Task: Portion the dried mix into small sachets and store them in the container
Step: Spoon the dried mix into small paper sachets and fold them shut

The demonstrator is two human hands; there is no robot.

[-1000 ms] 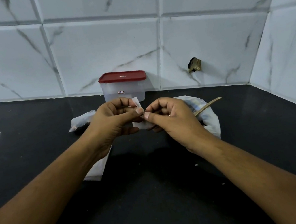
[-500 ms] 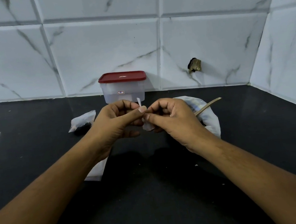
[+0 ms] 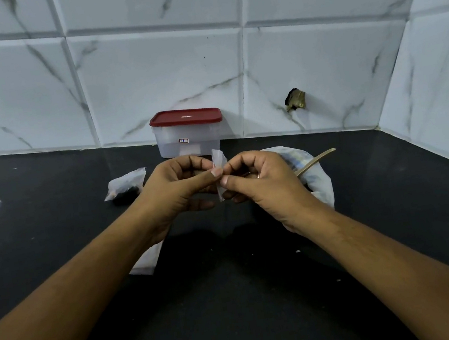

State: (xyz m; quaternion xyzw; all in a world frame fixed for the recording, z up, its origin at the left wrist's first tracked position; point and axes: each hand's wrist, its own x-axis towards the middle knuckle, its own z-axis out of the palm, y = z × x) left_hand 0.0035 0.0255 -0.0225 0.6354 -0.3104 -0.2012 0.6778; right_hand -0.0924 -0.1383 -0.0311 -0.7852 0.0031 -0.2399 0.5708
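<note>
My left hand [image 3: 179,186] and my right hand [image 3: 263,184] meet above the black counter, both pinching a small white sachet [image 3: 218,160] between thumbs and fingers. The sachet stands upright, its top edge poking above my fingertips. Behind my hands stands a clear plastic container [image 3: 188,140] with a red lid [image 3: 184,117] shut on it, against the wall. A filled sachet [image 3: 125,184] with dark contents lies on the counter to the left. Right of my hands sits a white bag of mix [image 3: 317,182] with a wooden spoon handle [image 3: 316,160] sticking out.
A flat white packet [image 3: 148,261] lies under my left wrist. The black counter [image 3: 239,313] runs to a marble-tiled wall [image 3: 159,72] behind and a side wall on the right. A hole [image 3: 295,99] marks the back tile.
My fingers have shifted slightly on the sachet; its top now stands a little higher and wider above my fingertips. Both hands stay in the same spot.
</note>
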